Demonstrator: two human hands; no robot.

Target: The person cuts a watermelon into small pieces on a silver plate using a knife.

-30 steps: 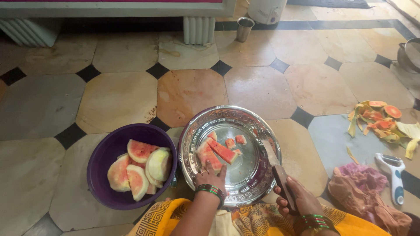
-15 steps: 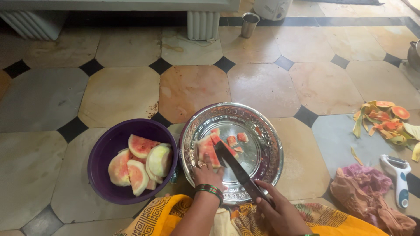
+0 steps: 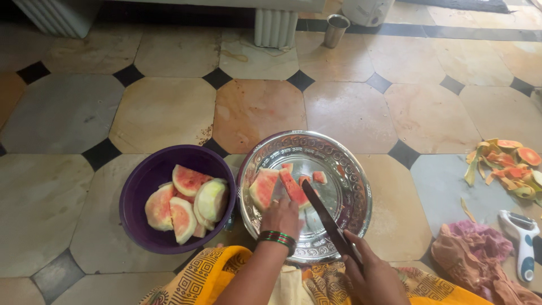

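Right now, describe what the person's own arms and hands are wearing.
Both forearms are bare, with no sleeves reaching them. The left hand has a stack of green, red and dark bangles around its wrist. The right hand shows no ring from this view; its wrist runs out of the picture, so any bangles there cannot be seen.

A home, with food being prepared on the floor of a room

The floor is made of large beige and grey tiles with small black squares between them, as in a house. A steel plate with cut fruit pieces and a purple bowl of fruit wedges stand directly on the tiles. Orange and yellow peels, a peeler and a crumpled cloth lie at the right. A steel cup stands near a white ribbed furniture leg at the far side
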